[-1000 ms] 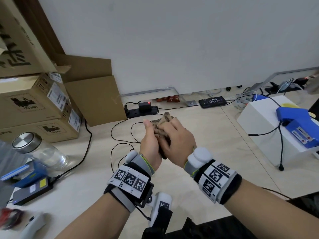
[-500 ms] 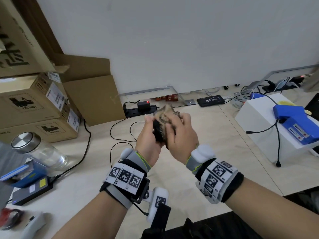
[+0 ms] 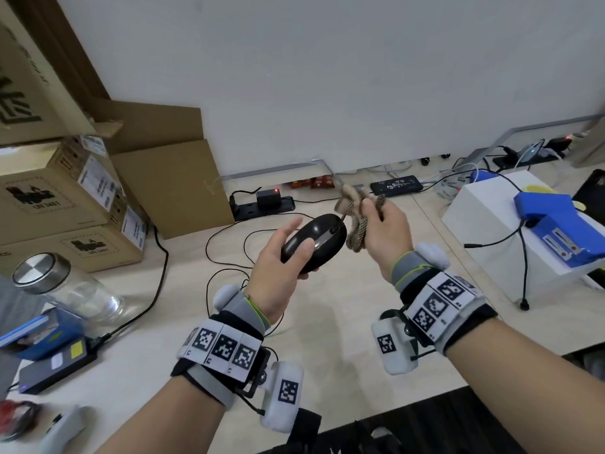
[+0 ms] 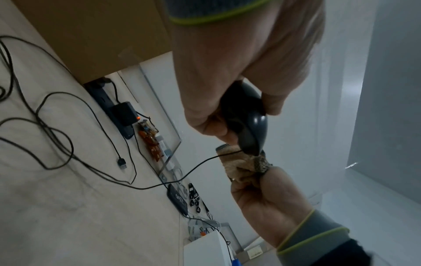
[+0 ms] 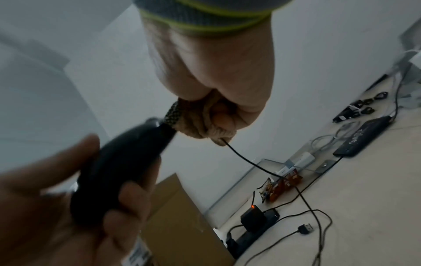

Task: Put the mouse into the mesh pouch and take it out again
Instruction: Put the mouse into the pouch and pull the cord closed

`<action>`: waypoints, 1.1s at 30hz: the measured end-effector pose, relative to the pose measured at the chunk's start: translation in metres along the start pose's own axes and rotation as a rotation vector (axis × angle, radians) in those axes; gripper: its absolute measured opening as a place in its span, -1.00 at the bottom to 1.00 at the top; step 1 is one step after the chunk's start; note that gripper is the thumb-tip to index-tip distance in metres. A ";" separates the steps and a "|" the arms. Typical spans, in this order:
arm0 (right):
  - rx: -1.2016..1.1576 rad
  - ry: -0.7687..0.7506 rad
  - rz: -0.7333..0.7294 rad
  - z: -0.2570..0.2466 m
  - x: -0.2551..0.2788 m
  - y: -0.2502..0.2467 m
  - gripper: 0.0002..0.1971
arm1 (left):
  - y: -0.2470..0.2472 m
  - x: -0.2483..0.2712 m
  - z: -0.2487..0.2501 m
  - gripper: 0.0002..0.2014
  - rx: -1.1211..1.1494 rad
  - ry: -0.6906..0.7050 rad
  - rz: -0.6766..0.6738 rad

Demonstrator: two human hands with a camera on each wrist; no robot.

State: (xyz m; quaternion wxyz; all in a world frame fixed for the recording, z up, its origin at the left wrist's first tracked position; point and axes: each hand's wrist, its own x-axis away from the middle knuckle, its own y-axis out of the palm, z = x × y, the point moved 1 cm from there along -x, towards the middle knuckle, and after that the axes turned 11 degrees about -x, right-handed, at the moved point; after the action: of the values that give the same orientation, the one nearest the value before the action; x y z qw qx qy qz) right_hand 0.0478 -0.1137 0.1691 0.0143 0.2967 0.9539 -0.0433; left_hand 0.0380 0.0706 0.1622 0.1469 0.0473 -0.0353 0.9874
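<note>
A glossy black wired mouse (image 3: 316, 244) lies in my left hand (image 3: 281, 270), held above the table with the thumb over its back and fingers curled under it. It shows again as the mouse (image 4: 249, 129) in the left wrist view and the blurred mouse (image 5: 118, 171) in the right wrist view. My right hand (image 3: 383, 234) grips the crumpled beige mesh pouch (image 3: 353, 214) just right of the mouse's front end. The pouch (image 5: 200, 124) is bunched in the fist. The mouse's thin black cable (image 4: 177, 177) runs from the pouch down to the table.
Cardboard boxes (image 3: 65, 198) stack at the left, with a glass jar (image 3: 65, 286) in front. A black power strip (image 3: 262, 204) and loose cables (image 3: 229, 257) lie behind the hands. A white box (image 3: 510, 237) carrying a blue device (image 3: 563, 224) stands at the right.
The hands were pressed together around the pouch with the mouse inside. Now they have parted, and the mouse is bare in my left hand while my right holds the emptied pouch.
</note>
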 end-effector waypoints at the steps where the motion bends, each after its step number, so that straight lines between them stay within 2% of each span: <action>1: -0.084 0.038 0.005 -0.002 0.001 -0.001 -0.75 | -0.002 0.001 0.000 -0.45 -0.061 0.004 0.023; 4: -0.314 0.152 -0.186 -0.012 0.011 -0.003 -0.80 | -0.008 0.001 -0.004 -0.20 -0.258 0.048 0.068; 6: -0.277 0.158 -0.343 -0.018 0.023 0.000 -0.83 | -0.010 -0.001 -0.006 -0.01 -0.422 0.101 0.093; 7: -0.142 0.070 -0.379 -0.018 0.029 0.003 -0.83 | -0.010 -0.001 -0.006 0.06 -0.493 0.131 0.113; 9: 0.209 -0.243 -0.398 -0.013 0.042 0.010 -0.80 | -0.006 -0.003 -0.006 0.13 -0.612 0.188 0.144; 11: 0.357 -0.453 -0.497 -0.010 0.061 0.022 -0.75 | -0.006 -0.003 -0.004 0.12 -0.693 0.229 0.170; 13: 0.371 -0.510 -0.571 -0.009 0.067 0.026 -0.74 | -0.007 -0.003 -0.002 0.11 -0.719 0.287 0.183; 15: 0.342 -0.479 -0.484 -0.005 0.054 0.022 -0.76 | -0.011 -0.003 -0.003 0.12 -0.704 0.346 0.175; 17: 0.358 -0.353 -0.328 0.000 0.037 0.015 -0.81 | -0.011 -0.003 -0.001 0.14 -0.731 0.356 0.166; 18: 0.386 -0.308 -0.286 0.001 0.036 0.013 -0.83 | -0.010 -0.004 -0.001 0.15 -0.741 0.353 0.160; 19: 0.397 -0.331 -0.288 0.001 0.041 0.017 -0.85 | -0.009 -0.005 -0.001 0.15 -0.739 0.349 0.160; 22: 0.341 -0.530 -0.500 -0.008 0.079 0.034 -0.87 | -0.009 -0.010 -0.006 0.04 -0.789 0.305 0.198; 24: 0.337 -0.583 -0.570 -0.009 0.080 0.037 -0.87 | -0.011 -0.011 -0.007 0.02 -0.804 0.293 0.220; 26: 0.347 -0.540 -0.489 -0.004 0.058 0.032 -0.85 | -0.015 -0.011 -0.008 0.04 -0.730 0.306 0.181; 27: 0.349 -0.467 -0.424 0.001 0.044 0.026 -0.85 | -0.017 -0.010 -0.007 0.01 -0.685 0.296 0.168; 30: 0.266 -0.114 -0.253 0.014 0.013 0.008 -0.90 | -0.020 -0.009 -0.007 -0.24 -0.543 0.168 0.175; 31: 0.168 -0.048 -0.215 0.012 0.010 0.005 -0.92 | -0.021 -0.011 -0.010 -0.33 -0.412 0.088 0.186; 33: -0.051 0.015 -0.201 0.002 0.011 0.002 -0.88 | -0.018 -0.011 -0.007 -0.49 0.040 -0.134 0.169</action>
State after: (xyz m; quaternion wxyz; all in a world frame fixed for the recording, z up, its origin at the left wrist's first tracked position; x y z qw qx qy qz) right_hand 0.0400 -0.1059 0.1667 0.0106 0.1995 0.9797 -0.0180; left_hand 0.0533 0.0847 0.1547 0.0594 0.1131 -0.0292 0.9914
